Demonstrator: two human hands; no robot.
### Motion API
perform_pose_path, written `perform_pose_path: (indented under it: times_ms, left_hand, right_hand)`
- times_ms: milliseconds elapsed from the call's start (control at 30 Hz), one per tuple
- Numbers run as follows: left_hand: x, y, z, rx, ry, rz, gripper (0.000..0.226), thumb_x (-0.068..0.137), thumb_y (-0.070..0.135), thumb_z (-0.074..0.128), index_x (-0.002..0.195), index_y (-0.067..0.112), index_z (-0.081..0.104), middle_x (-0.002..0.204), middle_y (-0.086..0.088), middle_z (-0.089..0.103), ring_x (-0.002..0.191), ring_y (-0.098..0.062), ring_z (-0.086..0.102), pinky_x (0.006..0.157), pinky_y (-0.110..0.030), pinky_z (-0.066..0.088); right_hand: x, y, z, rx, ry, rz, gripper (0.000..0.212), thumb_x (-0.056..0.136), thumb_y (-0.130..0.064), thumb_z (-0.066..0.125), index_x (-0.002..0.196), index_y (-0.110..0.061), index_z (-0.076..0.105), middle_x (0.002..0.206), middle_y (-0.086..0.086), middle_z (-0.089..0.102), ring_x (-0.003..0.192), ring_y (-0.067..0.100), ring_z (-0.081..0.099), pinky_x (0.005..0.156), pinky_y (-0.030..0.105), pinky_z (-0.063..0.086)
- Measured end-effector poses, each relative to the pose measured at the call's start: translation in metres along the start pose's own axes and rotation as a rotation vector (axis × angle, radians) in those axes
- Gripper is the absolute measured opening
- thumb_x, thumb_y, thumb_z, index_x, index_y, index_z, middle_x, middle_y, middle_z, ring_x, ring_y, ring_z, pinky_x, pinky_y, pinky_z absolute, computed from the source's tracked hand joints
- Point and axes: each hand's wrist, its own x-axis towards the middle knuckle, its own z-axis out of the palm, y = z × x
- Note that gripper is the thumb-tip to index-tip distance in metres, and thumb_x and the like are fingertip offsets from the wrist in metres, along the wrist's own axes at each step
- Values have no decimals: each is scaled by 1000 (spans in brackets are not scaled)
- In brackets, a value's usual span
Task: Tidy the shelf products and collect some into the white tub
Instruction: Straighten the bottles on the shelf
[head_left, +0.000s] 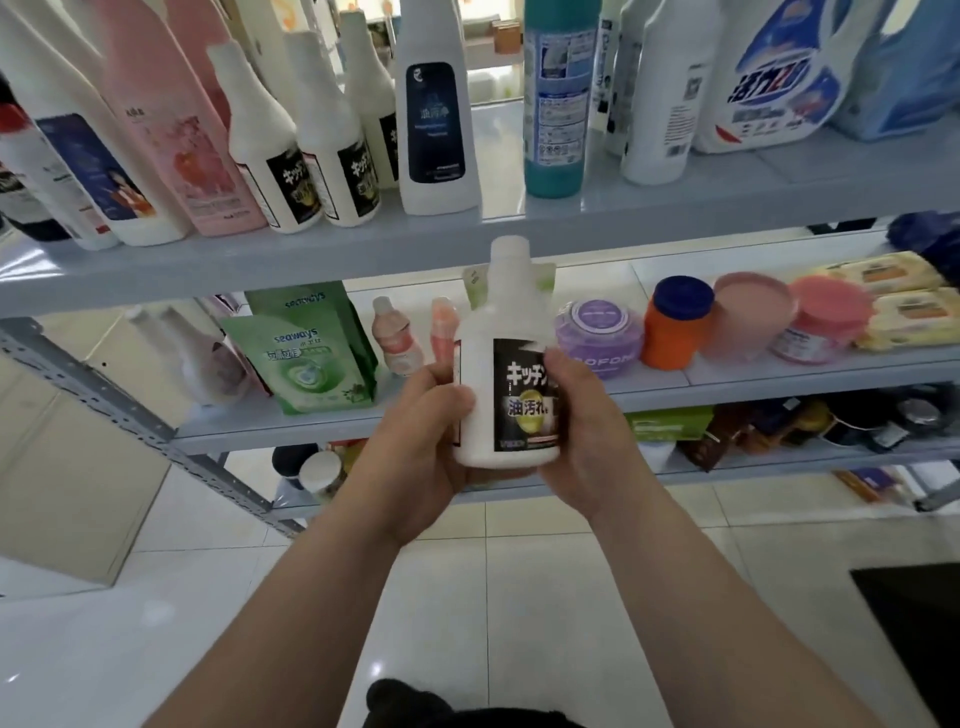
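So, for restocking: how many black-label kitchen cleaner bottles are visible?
4: one bottle in the left hand and right hand; three on the upper shelf; others possibly hidden.

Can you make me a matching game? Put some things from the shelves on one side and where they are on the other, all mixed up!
Things:
1 black-label bottle
2 orange jar
3 teal bottle
4 green pouch

Places:
A upper shelf
B middle shelf, beside purple tub
C held by left hand and right hand
D middle shelf, left side

Pairs: 1-C, 2-B, 3-A, 4-D
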Motion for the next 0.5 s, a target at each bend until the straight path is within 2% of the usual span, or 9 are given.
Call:
perform_pose_path:
  times_ms: [100,133,200,267,300,367,433,500]
  left_hand:
    - [6,0,3,165,83,9,34,95,23,55,129,21,60,117,-13,73,106,-35,72,83,-53,59]
    - [8,0,3,221,127,25,28,100,25,52,125,24,64,114,-12,74,104,-33,73,82,-51,59]
    - [12,0,5,249,220,54,26,103,33,48,116,23,68,107,-11,76,96,-29,74,71,-43,58]
    - [16,0,8,213,294,44,31,103,38,46,105,20,70,95,-10,76,79,-25,73,56,-33,54]
    - [17,0,9,149,303,25,32,103,39,46,103,18,70,91,-10,75,72,-24,72,50,-30,52]
    - [18,1,10,-40,208,-65,36,103,43,48,108,16,70,90,-11,74,72,-27,71,44,-28,51]
    - [16,-2,8,-160,11,-224,46,99,52,45,113,14,68,91,-12,70,74,-29,70,34,-22,44]
    - [17,-11,1,-263,-143,-353,53,93,52,47,114,9,69,94,-15,68,76,-31,70,31,-19,42]
  right_hand:
    - [-3,-6,-5,-147,70,-91,65,81,-33,80,138,-16,54,123,11,71,109,31,71,88,50,60]
    - [-4,-8,-7,-194,94,-118,64,78,-32,80,137,-21,55,125,8,71,112,30,71,91,53,59]
    - [-6,-11,-9,-203,121,-137,54,79,-31,77,131,-26,60,124,4,72,114,29,70,94,56,58]
    - [-7,-18,-8,-147,124,-134,26,96,-21,63,121,-26,66,118,4,74,112,26,70,94,54,58]
    - [-9,-21,-9,-143,119,-140,22,102,-15,55,117,-24,68,114,3,76,110,24,71,94,51,59]
    - [-10,-26,-11,-200,70,-176,31,106,-10,46,115,-23,73,111,3,75,108,20,70,95,44,59]
    - [-11,-26,-11,-359,29,-228,41,106,-8,46,112,-33,77,119,0,71,116,17,64,96,38,55]
    - [-11,-26,-11,-469,15,-261,48,106,-6,46,107,-41,78,125,-4,67,117,13,62,95,35,54]
